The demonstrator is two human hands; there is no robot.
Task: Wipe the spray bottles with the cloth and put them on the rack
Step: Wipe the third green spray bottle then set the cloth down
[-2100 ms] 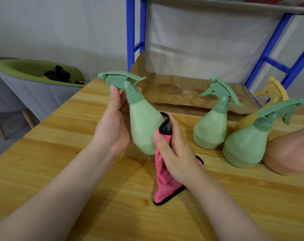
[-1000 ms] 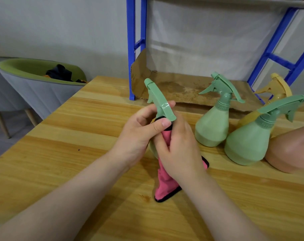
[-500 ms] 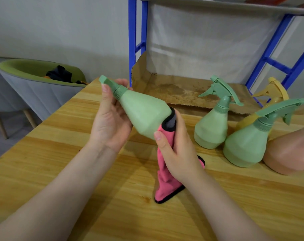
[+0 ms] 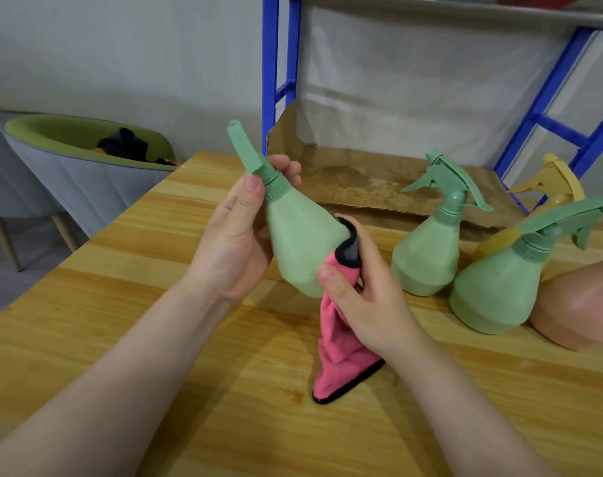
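1. Fingers of right hand curled around pink cloth, pressing it against lower side of held green spray bottle.
2. Left hand wrapped about that bottle's neck, thumb along the collar, nozzle tilted up and away.
3. Wooden table bare to the left of the held bottle, near edge out of frame.
4. Blue rack behind the held bottle, cardboard on its low shelf.
5. Right of the held bottle: two green bottles, a yellow one, a peach one, crowded close.
6. Cloth's tail touching the table just below the held bottle.
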